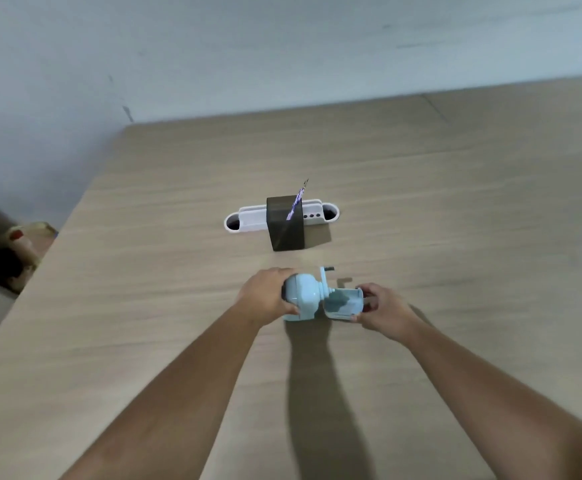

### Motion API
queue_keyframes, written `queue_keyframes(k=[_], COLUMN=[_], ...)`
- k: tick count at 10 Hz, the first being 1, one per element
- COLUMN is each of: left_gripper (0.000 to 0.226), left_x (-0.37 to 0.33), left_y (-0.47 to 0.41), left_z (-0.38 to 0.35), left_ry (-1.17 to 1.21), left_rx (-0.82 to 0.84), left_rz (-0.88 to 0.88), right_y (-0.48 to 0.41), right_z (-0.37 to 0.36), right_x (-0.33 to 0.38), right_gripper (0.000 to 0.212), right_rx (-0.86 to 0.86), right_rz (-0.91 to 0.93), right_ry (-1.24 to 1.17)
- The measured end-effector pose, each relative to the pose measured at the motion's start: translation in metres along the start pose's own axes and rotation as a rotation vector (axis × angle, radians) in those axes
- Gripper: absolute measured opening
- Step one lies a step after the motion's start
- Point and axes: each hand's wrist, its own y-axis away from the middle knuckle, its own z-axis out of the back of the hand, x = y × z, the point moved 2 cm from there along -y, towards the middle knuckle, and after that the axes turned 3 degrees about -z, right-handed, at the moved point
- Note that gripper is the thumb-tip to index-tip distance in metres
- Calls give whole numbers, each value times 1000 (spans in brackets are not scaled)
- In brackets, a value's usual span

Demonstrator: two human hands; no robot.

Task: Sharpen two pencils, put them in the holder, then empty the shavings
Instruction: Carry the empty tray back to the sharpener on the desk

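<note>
A pale blue crank pencil sharpener (302, 299) stands on the wooden table (144, 271), and my left hand (265, 296) grips its rounded body from the left. My right hand (383, 311) holds the sharpener's blue shavings drawer (343, 304), which sits just to the right of the body with its open side up and dark shavings inside. Behind them a dark, square pencil holder (286, 228) has a purple patterned pencil (296, 202) leaning in it, tip upward.
A white oblong desk organiser (248, 218) lies behind the dark holder. The table's left edge runs diagonally; beyond it, on the floor, sit a bag and dark objects (16, 251). A pale wall rises behind the table.
</note>
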Motion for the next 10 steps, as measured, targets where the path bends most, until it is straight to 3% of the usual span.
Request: queue_keyframes(k=[1, 3, 5, 8, 10], left_gripper=[78, 76, 75, 76, 108], left_x=[4, 3, 5, 5, -2], left_y=[-3, -4, -6, -4, 16], left_z=[-2, 0, -2, -4, 0], left_ry=[12, -25, 6, 40, -20], left_rx=[-1, 2, -11, -9, 19], left_rz=[1, -13, -6, 22, 58], right_y=[-11, -19, -13, -17, -1], right_z=[-18, -26, -42, -43, -22], right_x=[4, 17, 19, 9, -4], right_gripper=[59, 64, 38, 39, 42], right_rx=[30, 105, 240, 302, 177], right_rz=[66, 18, -66, -121, -161], right_ry=[27, -81, -173, -204, -102])
